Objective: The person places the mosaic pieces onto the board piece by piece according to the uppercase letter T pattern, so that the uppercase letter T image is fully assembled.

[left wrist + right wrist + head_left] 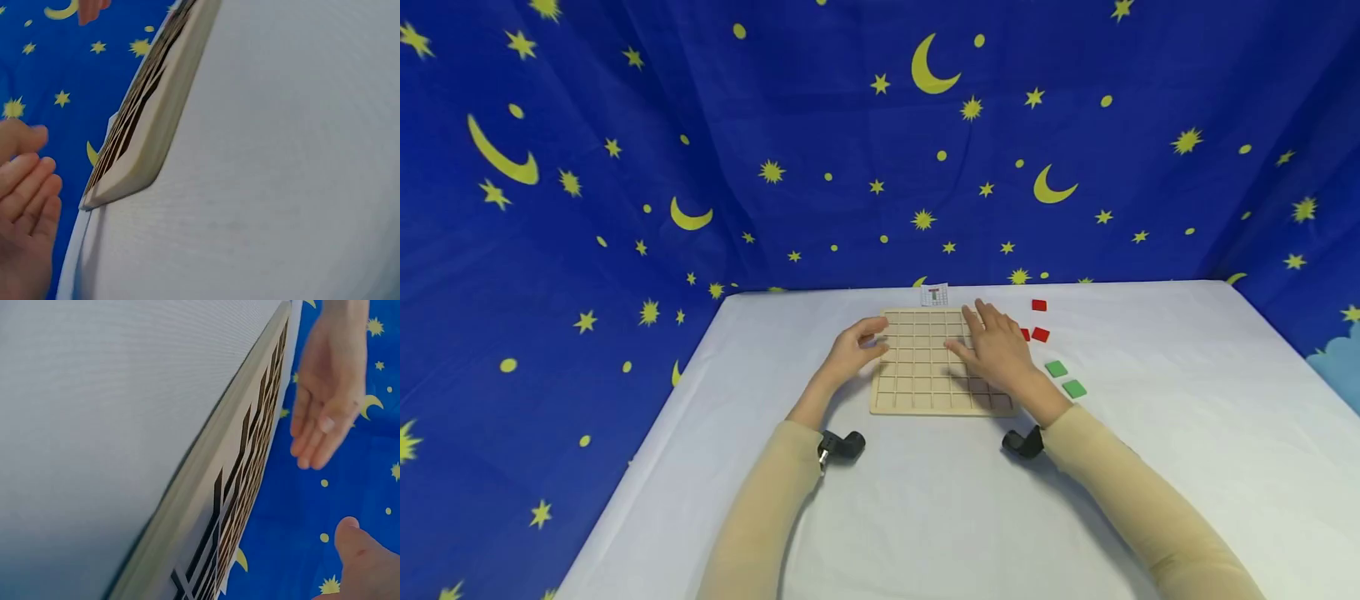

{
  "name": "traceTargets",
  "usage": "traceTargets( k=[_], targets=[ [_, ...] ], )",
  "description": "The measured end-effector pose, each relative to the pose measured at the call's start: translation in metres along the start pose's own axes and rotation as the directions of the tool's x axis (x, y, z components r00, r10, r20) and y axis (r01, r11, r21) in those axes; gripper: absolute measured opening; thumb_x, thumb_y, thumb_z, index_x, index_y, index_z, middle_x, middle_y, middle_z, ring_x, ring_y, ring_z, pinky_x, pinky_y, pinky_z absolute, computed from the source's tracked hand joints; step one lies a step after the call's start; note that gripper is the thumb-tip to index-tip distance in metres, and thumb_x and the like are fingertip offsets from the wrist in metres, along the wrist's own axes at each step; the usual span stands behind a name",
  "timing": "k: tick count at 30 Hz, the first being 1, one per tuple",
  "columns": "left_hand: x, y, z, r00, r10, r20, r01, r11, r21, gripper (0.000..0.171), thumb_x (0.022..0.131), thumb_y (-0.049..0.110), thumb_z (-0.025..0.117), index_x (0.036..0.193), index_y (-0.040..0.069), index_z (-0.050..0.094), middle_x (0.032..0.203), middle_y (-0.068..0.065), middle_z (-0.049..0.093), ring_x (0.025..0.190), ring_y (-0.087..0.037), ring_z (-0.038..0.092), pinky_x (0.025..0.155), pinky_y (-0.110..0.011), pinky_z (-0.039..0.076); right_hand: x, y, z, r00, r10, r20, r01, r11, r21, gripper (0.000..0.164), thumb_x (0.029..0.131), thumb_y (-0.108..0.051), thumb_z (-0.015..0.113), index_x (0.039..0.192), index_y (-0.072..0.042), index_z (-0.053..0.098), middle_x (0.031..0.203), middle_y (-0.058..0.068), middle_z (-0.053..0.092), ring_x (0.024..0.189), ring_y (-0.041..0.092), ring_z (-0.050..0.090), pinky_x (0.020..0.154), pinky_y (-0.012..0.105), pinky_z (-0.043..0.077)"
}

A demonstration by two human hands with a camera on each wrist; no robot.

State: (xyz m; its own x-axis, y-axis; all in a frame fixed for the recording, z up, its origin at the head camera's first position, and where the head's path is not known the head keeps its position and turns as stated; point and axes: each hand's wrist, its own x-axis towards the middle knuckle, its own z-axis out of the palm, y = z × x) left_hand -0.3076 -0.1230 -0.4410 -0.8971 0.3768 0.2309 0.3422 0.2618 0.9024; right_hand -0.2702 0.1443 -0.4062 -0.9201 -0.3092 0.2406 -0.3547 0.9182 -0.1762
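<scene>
A light wooden grid board (917, 383) lies on the white table, its squares bare where they show. My left hand (853, 350) hovers at the board's left edge with loosely bent fingers and holds nothing. Over the upper right of the board is my right hand (1000, 350), its fingers spread and nothing visible in its grip; it hides some squares. Whether it touches the board I cannot tell. In the left wrist view, the left hand (28, 212) is apart from the board. The right thumb (365, 559) shows in the right wrist view, the left hand (328, 394) beyond.
Several red square tiles (1040, 334) lie right of the board, partly behind the right hand. Two green tiles (1056, 368) sit nearer. A small printed card (934, 294) with a coloured pattern stands behind the board. A blue star-patterned curtain (850, 125) borders the table (925, 500).
</scene>
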Motion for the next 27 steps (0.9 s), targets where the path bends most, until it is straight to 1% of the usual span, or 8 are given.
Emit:
traceTargets(
  k=[3, 6, 10, 13, 18, 21, 24, 27],
  targets=[
    [-0.001, -0.009, -0.002, 1.0, 0.004, -0.015, -0.005, 0.998, -0.061, 0.049, 0.087, -0.005, 0.061, 0.132, -0.012, 0.044, 0.132, -0.027, 0.048, 0.124, -0.037, 0.044, 0.109, -0.036, 0.036, 0.002, 0.001, 0.0, 0.999, -0.019, -0.051, 0.021, 0.999, 0.032, 0.074, 0.093, -0.051, 0.05, 0.141, 0.004, 0.039, 0.145, 0.026, 0.032, 0.134, 0.04, 0.027, 0.109, 0.056, 0.028],
    [-0.002, -0.015, -0.001, 0.999, -0.019, -0.026, 0.017, 0.997, -0.072, 0.049, 0.085, -0.008, 0.061, 0.131, -0.013, 0.045, 0.13, -0.028, 0.049, 0.123, -0.036, 0.045, 0.107, -0.034, 0.038, 0.003, 0.003, 0.0, 0.995, -0.04, -0.089, 0.047, 0.996, 0.071, 0.071, 0.092, -0.047, 0.053, 0.138, 0.006, 0.041, 0.143, 0.027, 0.035, 0.132, 0.041, 0.032, 0.107, 0.056, 0.031],
    [-0.004, -0.019, 0.001, 0.998, -0.045, -0.035, 0.045, 0.999, 0.008, 0.049, 0.084, -0.009, 0.061, 0.131, -0.009, 0.047, 0.129, -0.023, 0.052, 0.122, -0.031, 0.047, 0.105, -0.026, 0.039, 0.005, 0.006, -0.001, 0.989, -0.067, -0.135, 0.087, 0.985, 0.152, 0.069, 0.092, -0.042, 0.058, 0.136, 0.009, 0.042, 0.139, 0.03, 0.039, 0.127, 0.044, 0.037, 0.105, 0.057, 0.034],
    [-0.004, -0.019, 0.002, 0.999, -0.04, -0.036, 0.043, 0.996, 0.081, 0.049, 0.083, -0.01, 0.06, 0.131, -0.008, 0.047, 0.129, -0.02, 0.053, 0.122, -0.029, 0.048, 0.104, -0.023, 0.04, 0.009, 0.01, -0.004, 0.984, -0.069, -0.166, 0.108, 0.965, 0.239, 0.066, 0.09, -0.036, 0.062, 0.134, 0.01, 0.044, 0.136, 0.03, 0.041, 0.125, 0.045, 0.039, 0.104, 0.057, 0.036],
    [-0.004, -0.018, 0.003, 0.999, -0.014, -0.041, 0.019, 0.992, 0.122, 0.05, 0.081, -0.013, 0.059, 0.129, -0.01, 0.048, 0.127, -0.021, 0.054, 0.121, -0.03, 0.048, 0.104, -0.022, 0.04, 0.018, 0.024, -0.012, 0.986, -0.015, -0.167, 0.076, 0.927, 0.366, 0.063, 0.089, -0.033, 0.065, 0.134, 0.008, 0.045, 0.135, 0.027, 0.044, 0.125, 0.042, 0.041, 0.103, 0.055, 0.038],
    [-0.004, -0.016, 0.003, 0.999, -0.016, -0.043, 0.022, 0.992, 0.125, 0.051, 0.08, -0.013, 0.058, 0.129, -0.01, 0.048, 0.127, -0.021, 0.054, 0.122, -0.03, 0.048, 0.104, -0.021, 0.039, 0.022, 0.038, -0.018, 0.99, 0.062, -0.128, 0.004, 0.889, 0.458, 0.065, 0.09, -0.037, 0.064, 0.135, 0.005, 0.045, 0.135, 0.026, 0.045, 0.123, 0.042, 0.043, 0.101, 0.053, 0.04],
    [-0.005, -0.016, 0.003, 0.999, -0.023, -0.041, 0.028, 0.992, 0.124, 0.051, 0.08, -0.013, 0.058, 0.13, -0.01, 0.048, 0.128, -0.021, 0.054, 0.122, -0.03, 0.048, 0.104, -0.021, 0.039, 0.026, 0.057, -0.023, 0.985, 0.153, -0.084, -0.08, 0.823, 0.563, 0.067, 0.089, -0.041, 0.063, 0.136, 0.003, 0.045, 0.135, 0.024, 0.046, 0.121, 0.039, 0.046, 0.101, 0.049, 0.043],
    [-0.005, -0.017, 0.003, 0.999, -0.027, -0.037, 0.032, 0.992, 0.124, 0.051, 0.08, -0.013, 0.058, 0.13, -0.01, 0.047, 0.128, -0.021, 0.054, 0.122, -0.03, 0.048, 0.104, -0.022, 0.039, 0.028, 0.078, -0.026, 0.971, 0.236, -0.046, -0.15, 0.744, 0.651, 0.069, 0.088, -0.045, 0.063, 0.136, 0.002, 0.046, 0.134, 0.022, 0.049, 0.122, 0.036, 0.047, 0.103, 0.047, 0.042]
  ],
)
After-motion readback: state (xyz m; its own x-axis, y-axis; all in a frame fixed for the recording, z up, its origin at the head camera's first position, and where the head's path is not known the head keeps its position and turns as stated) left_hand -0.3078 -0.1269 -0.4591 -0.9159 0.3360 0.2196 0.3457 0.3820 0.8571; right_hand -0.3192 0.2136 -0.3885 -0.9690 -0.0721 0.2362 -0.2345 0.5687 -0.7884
